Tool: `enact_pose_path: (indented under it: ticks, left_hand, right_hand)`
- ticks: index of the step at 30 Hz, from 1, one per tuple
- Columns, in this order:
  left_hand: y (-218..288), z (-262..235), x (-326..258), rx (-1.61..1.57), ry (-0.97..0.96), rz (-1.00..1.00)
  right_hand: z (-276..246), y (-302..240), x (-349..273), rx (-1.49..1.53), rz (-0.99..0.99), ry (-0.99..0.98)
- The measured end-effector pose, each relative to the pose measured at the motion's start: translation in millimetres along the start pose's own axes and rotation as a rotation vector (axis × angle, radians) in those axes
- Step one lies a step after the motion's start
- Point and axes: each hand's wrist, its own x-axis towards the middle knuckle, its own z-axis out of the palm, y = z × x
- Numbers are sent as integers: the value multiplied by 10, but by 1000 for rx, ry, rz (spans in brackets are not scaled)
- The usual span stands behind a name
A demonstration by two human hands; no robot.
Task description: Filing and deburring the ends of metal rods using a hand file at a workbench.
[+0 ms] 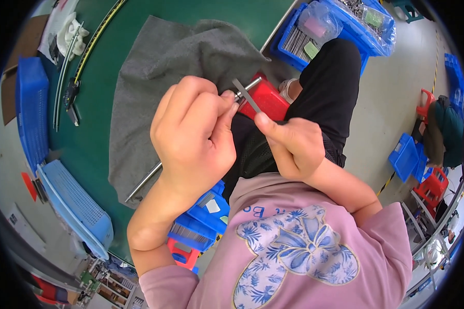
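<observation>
My left hand [191, 131] is closed around a thin shiny metal rod [144, 182], thumb and forefinger pinching it close to its upper right end. The rod runs slantwise behind the hand, and its lower left end lies over a grey cloth [154, 72]. In my right hand [296, 147] is a flat grey file [248, 97], its near end gripped between thumb and curled fingers. The file crosses the rod near its tip; whether they touch, I cannot tell. Most of the rod's middle is hidden by my left hand.
The cloth covers part of a green table [100, 154]. Digital calipers [71, 95] and long rods [62, 77] lie at its left, beside a light blue basket [77, 201]. Blue bins with metal parts [296, 44] stand at the upper right. A red stool [267, 100] is below my hands.
</observation>
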Motion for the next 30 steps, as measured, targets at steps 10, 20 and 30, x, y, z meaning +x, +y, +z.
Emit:
enact_pose_path:
  ticks: [10, 20, 30]
  left_hand:
    - [-4, -1, 23, 13, 8, 2]
    - [-15, -11, 18, -3, -4, 15]
    - [-27, -19, 20, 21, -3, 30]
  right_hand:
    - [88, 108, 93, -48, -59, 43]
    - [200, 217, 148, -152, -193, 164]
    - [182, 372, 312, -139, -351, 42]
